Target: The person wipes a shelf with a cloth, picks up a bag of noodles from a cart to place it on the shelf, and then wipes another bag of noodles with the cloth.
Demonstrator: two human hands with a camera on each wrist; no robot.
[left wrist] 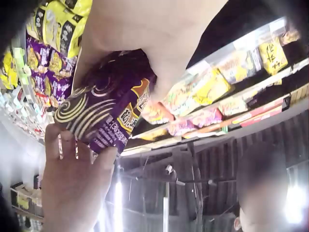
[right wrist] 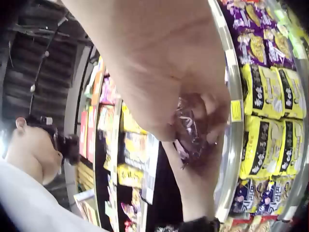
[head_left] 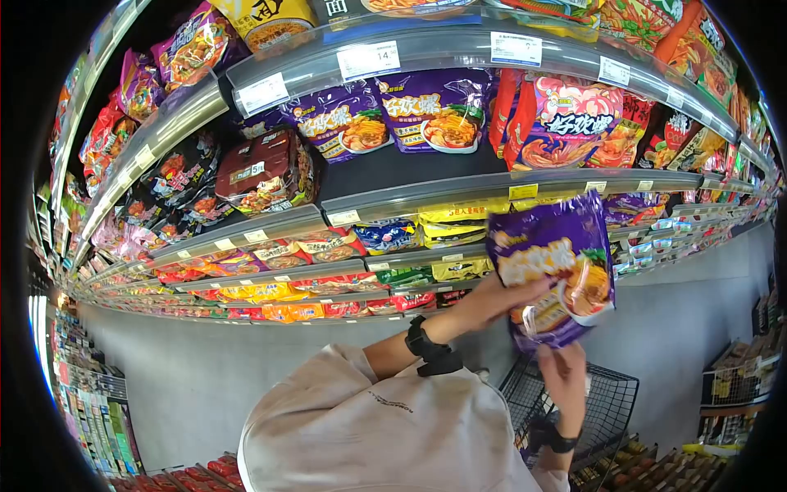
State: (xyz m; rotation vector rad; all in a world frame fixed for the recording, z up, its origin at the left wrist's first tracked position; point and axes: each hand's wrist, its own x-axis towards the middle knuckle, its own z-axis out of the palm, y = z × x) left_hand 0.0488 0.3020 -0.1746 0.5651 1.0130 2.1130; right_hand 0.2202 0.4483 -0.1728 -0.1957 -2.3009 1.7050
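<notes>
Head view: left grip [head_left: 510,302] and right grip [head_left: 564,375] are both clasping the purple noodle pack [head_left: 567,261] between shelf [head_left: 393,182] and wire basket [head_left: 613,400]. Probably checking it; next move is calling for steady hold.

I wear a loose off-white top [head_left: 361,447] with a short line of small dark lettering [head_left: 390,402]. Black straps [head_left: 421,334] circle my wrists, one bearing a chunky black block [head_left: 440,363].
</notes>
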